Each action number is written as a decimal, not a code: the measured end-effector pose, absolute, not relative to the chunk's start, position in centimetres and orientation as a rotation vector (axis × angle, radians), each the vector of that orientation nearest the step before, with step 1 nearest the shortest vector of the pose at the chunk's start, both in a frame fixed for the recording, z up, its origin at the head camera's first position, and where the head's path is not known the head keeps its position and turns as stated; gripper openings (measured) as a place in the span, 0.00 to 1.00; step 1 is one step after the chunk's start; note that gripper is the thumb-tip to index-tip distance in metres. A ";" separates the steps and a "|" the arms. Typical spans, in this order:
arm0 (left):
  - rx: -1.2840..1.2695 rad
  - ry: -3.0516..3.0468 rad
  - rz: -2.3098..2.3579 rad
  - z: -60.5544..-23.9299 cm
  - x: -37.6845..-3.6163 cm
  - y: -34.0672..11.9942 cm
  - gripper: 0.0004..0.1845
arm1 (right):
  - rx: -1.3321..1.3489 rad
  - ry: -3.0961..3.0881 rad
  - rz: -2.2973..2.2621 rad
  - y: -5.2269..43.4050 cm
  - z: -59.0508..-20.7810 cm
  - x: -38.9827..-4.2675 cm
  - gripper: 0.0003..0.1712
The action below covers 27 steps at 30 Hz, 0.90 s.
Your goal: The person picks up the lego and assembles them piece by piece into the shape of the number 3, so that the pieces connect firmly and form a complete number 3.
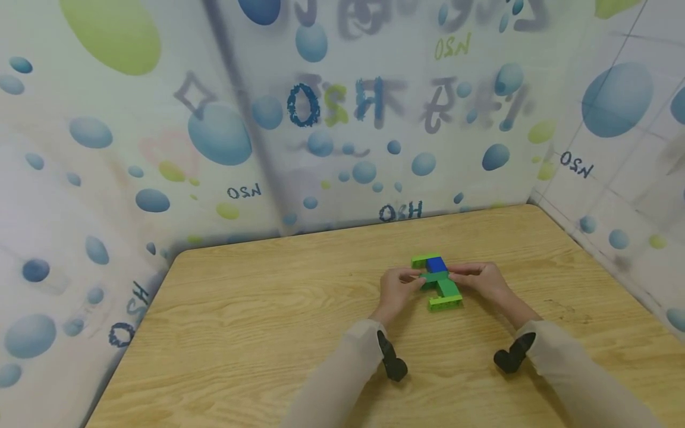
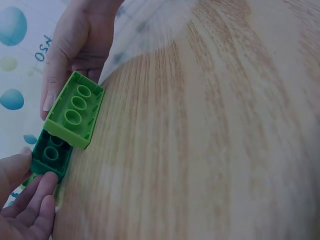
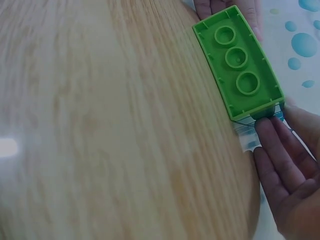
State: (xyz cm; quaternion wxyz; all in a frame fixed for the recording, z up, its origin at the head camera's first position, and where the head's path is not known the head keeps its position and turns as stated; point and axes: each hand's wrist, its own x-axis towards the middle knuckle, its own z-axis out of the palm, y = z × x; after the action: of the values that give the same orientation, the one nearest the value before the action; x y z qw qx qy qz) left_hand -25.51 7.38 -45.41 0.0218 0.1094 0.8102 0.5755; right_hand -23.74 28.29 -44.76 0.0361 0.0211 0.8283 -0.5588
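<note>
A toy-brick build lies crosswise between the two hands. In the head view it has a blue brick [image 1: 436, 264], dark green bricks [image 1: 448, 288], a light green brick [image 1: 445, 304] at the near end and another light green brick [image 1: 419, 260] at the far end. My left hand [image 1: 397, 291] pinches the left end of the crosswise dark green brick [image 2: 50, 154] with thumb and fingers. Opposite it, my right hand [image 1: 486, 282] pinches the build's right side. Both wrist views show the hollow underside of a light green brick [image 3: 237, 60], with round tubes inside.
A wood-grain table [image 1: 257, 315] lies under the hands and stretches far to the left. Behind it and along both sides hang white walls or sheets [image 1: 332, 166] printed with blue and green bubbles. Each wrist wears a black camera mount [image 1: 393, 359].
</note>
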 end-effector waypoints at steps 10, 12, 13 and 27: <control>0.331 2.490 1.750 -45.7 -25.8 7.2 0.10 | -0.006 2.577 -1.704 28.4 -45.5 -23.9 0.25; 0.337 2.491 1.744 -45.7 -25.8 7.1 0.10 | -0.010 2.569 -1.711 28.5 -45.6 -24.0 0.25; 0.337 2.490 1.740 -45.7 -25.8 7.1 0.10 | -0.010 2.562 -1.715 28.5 -45.5 -24.0 0.25; 0.363 2.340 1.723 -44.3 -25.9 5.9 0.11 | -0.044 2.450 -1.755 29.9 -43.5 -23.7 0.30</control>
State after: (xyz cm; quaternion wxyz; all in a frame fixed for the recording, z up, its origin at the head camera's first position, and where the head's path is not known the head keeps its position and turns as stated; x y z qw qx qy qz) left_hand -25.87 5.89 -44.32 0.1064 0.1233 0.7945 0.5850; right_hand -23.67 29.88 -43.51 0.0634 -0.0146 0.8112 -0.5811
